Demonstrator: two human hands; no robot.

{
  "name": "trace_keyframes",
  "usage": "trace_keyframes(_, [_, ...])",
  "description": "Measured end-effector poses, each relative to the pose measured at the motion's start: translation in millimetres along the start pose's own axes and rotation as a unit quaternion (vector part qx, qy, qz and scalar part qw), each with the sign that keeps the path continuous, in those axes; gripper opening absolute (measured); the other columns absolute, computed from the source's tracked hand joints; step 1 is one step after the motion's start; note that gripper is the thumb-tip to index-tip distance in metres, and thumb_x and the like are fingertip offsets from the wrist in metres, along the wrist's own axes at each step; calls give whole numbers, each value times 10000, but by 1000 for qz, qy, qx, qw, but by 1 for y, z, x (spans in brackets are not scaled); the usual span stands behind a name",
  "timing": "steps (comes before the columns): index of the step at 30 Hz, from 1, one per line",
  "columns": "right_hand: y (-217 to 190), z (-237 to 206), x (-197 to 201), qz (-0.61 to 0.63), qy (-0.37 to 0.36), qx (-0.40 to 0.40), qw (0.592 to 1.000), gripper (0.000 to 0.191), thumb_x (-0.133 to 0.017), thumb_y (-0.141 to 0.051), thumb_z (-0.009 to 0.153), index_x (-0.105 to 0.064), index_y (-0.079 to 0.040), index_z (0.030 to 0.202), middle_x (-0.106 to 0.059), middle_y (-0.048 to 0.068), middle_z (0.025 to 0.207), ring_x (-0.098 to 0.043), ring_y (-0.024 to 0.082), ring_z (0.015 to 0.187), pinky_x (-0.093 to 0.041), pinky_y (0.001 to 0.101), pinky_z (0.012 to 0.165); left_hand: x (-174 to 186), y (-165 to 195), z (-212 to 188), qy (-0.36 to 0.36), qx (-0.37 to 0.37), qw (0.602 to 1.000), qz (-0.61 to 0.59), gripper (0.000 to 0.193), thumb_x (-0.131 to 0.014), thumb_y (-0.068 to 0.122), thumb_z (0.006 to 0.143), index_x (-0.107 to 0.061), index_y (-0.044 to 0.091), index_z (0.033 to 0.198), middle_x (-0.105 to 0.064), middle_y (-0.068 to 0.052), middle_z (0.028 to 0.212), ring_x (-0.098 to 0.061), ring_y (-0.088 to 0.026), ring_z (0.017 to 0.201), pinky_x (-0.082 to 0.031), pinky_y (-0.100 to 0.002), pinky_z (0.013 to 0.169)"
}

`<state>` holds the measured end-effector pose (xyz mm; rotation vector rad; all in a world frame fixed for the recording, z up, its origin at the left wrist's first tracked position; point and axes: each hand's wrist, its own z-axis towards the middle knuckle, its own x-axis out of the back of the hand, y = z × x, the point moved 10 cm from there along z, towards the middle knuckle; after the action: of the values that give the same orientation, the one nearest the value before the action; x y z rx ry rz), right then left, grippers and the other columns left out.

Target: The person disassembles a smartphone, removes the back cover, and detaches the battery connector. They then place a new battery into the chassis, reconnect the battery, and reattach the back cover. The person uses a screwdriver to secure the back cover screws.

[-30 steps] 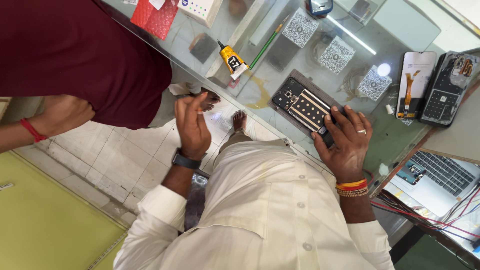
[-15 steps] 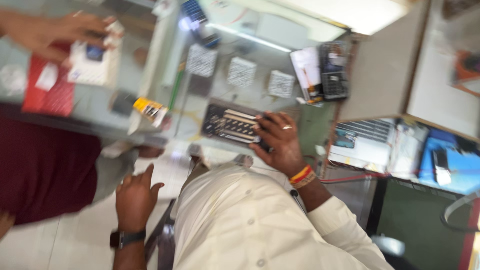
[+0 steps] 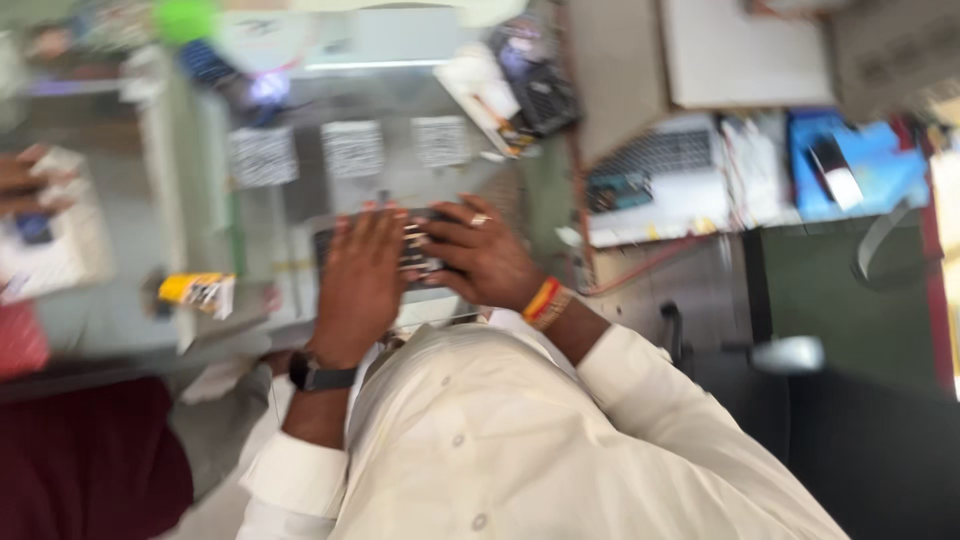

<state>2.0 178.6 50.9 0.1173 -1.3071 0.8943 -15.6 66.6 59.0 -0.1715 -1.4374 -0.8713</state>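
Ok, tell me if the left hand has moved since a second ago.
Yes. The left hand has come up off the person's lap onto the dark keypad on the glass counter, beside the right hand.

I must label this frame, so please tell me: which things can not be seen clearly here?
- Dark keyed device, head view: mostly covered by left hand and right hand.
- Yellow pack: motion blur hides its details.
- Another person's hand: cut by left edge.

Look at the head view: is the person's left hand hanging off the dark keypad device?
No, the left hand lies on the dark keypad device beside the right hand.
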Motion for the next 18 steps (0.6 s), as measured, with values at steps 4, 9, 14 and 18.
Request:
trace_keyframes(4, [10,-8,-1,19,24,-30,999,406,-750,-394,911,-719,-125,1214,-628,52,1419,-472,276,1443,-286,563,1248,-13,2,5,-31,0,999,16,665,-700,271,905,-524,17,1493,-473,-160,1565,-390,-359,1488,-229,-569,1248])
trace_keyframes(9, [15,-9,-5,43,12,-49,998,454,-757,-410,888,-706,-143,1253,-614,21,1431,-443,252,1462,-262,553,1254,-18,5,5,-50,-5,998,43,678,-694,295,901,-515,26,1497,-464,-170,1581,-372,-381,1499,-216,-593,1237])
trace_keyframes(14, [13,-8,-3,10,9,-60,998,622,-742,-422,825,-638,-138,1368,-578,-15,1497,-418,237,1480,-244,542,1280,-24,11,8,-56,-9,996,74,688,-662,292,917,-479,-6,1511,-443,-201,1601,-357,-400,1503,-194,-605,1230])
trace_keyframes(18, [9,-6,-2,-3,-7,-66,998,662,-742,-421,767,-638,-165,1369,-598,-41,1476,-460,229,1443,-273,531,1248,-31,4,1,-55,-8,995,82,690,-643,282,932,-463,-49,1510,-453,-224,1581,-364,-407,1497,-165,-609,1241])
